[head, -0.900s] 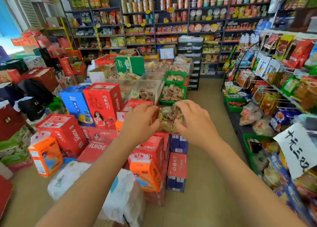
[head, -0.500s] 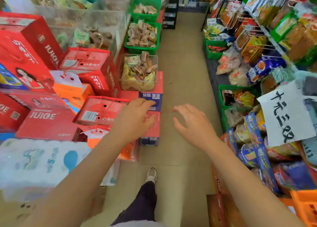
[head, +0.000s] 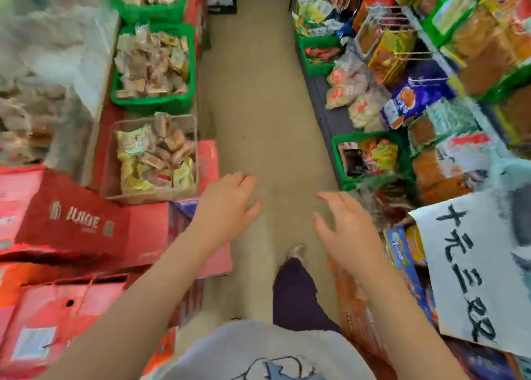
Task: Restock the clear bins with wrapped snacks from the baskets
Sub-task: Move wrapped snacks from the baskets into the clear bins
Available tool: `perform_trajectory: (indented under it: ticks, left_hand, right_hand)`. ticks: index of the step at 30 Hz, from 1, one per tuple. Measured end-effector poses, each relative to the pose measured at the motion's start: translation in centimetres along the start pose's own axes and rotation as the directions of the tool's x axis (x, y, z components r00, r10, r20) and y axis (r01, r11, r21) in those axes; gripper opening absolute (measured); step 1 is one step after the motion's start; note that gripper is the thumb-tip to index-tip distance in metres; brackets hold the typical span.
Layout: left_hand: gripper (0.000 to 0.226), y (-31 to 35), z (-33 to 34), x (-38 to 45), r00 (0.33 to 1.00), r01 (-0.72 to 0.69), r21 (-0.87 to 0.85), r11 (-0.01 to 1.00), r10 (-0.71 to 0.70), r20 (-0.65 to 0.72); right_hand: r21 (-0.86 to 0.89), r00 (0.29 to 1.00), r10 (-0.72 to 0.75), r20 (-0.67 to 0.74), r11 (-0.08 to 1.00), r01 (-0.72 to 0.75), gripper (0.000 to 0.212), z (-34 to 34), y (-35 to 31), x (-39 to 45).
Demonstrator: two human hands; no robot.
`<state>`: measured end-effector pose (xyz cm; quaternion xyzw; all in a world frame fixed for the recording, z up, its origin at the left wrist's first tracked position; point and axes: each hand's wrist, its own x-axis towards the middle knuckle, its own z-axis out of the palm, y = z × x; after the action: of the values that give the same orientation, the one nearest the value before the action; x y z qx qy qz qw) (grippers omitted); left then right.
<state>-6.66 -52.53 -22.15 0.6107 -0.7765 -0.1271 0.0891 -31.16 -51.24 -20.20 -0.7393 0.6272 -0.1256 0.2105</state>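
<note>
Since the earlier frames the clear bin (head: pixel 156 157), previously carried between both hands, has been set down on the red cartons (head: pixel 86 227), and both hands have withdrawn. The bin, part-filled with wrapped snacks (head: pixel 155 152), sits just before the green basket (head: pixel 153 63) of similar packets. The left hand (head: pixel 227 204), beside the bin's near corner, and the right hand (head: pixel 342 227), farther from it over the aisle floor (head: pixel 258 92), are spread and empty. Judged step: between placements; next, gathering packets from a basket.
</note>
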Motion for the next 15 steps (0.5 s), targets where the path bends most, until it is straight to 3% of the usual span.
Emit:
perform_trajectory:
  ticks: [5, 10, 15]
  left_hand:
    - [0.051, -0.6, 1.5, 15.5, 1.0, 0.002, 0.041, 0.999, -0.003, 0.009]
    - [0.053, 0.3, -1.6, 29.0, 0.997, 0.077, 0.043, 0.996, -0.075, -0.03]
    - [0.066, -3.1, -3.5, 37.9, 0.967, 0.253, -0.038, 0.967, -0.254, -0.015]
  right_hand:
    - [0.089, 0.999, 0.034, -0.019, 0.996, -0.032, 0.038, -2.5, 6.6, 14.2]
    - [0.077, 0.995, -0.033, 0.089, 0.997, 0.026, 0.041, -7.5, 8.9, 29.3]
    - [0.08, 0.977, -0.138, 0.165, 0.989, 0.127, 0.037, -9.6, 8.0, 42.4]
